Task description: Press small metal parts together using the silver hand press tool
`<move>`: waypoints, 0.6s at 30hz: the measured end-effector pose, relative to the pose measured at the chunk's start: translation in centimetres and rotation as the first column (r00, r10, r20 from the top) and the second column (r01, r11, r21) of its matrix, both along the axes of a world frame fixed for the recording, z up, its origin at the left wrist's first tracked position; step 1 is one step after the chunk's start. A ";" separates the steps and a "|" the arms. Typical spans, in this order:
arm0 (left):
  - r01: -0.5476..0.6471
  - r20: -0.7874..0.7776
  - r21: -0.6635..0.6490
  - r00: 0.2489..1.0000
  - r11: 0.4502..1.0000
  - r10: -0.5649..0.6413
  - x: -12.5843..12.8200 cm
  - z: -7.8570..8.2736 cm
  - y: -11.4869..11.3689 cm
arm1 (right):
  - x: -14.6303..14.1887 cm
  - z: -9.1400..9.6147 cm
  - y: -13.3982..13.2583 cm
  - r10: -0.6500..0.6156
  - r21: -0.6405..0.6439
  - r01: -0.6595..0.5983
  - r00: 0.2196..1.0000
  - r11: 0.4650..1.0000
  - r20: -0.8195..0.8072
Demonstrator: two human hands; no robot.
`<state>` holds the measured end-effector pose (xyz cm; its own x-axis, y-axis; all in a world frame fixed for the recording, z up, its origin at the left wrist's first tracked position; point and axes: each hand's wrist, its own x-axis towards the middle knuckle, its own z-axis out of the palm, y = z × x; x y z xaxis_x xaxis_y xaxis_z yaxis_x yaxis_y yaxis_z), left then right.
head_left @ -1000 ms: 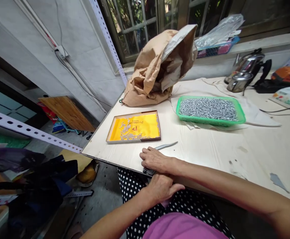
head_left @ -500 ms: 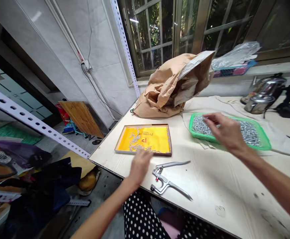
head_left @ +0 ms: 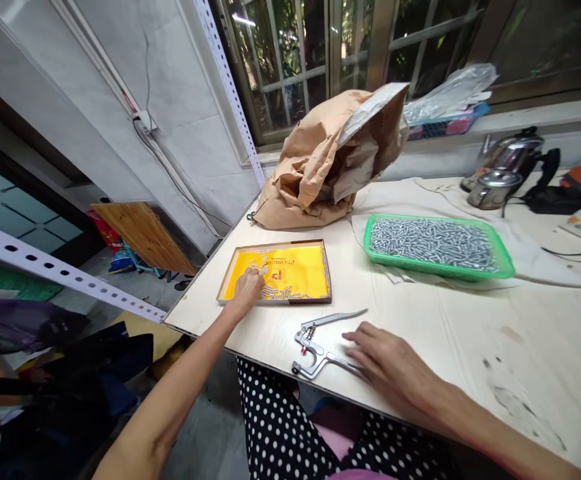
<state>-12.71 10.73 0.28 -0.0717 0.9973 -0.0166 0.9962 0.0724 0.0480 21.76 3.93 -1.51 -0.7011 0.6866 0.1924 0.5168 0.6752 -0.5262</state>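
Note:
My left hand point(head_left: 247, 289) reaches into the yellow-lined shallow box point(head_left: 315, 272) at its near left corner, fingers bent down among several small metal pieces there; whether it has picked one up is hidden. My right hand point(head_left: 390, 363) lies on the table with fingers spread flat over the lower handle of the silver hand press pliers point(head_left: 313, 343), which rest near the front edge. A green tray point(head_left: 503, 263) heaped with small silver metal pieces stands farther back on a white cloth.
A crumpled brown paper sack point(head_left: 320, 167) stands behind the box. A steel kettle point(head_left: 500, 173) and black cords sit at the back right. The table's front edge point(head_left: 250, 353) runs just under the pliers. Perforated metal rails point(head_left: 60, 270) and clutter lie at the left.
My right hand has come back from the green tray to the pliers' handle. My left hand has moved forward into the yellow box. The view has shifted a little.

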 end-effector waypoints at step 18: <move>-0.046 0.688 -0.276 0.688 0.960 0.231 9.4 -0.3 -12.5 | -2.3 -3.6 -1.9 0.020 0.058 -0.028 0.989 0.998 0.146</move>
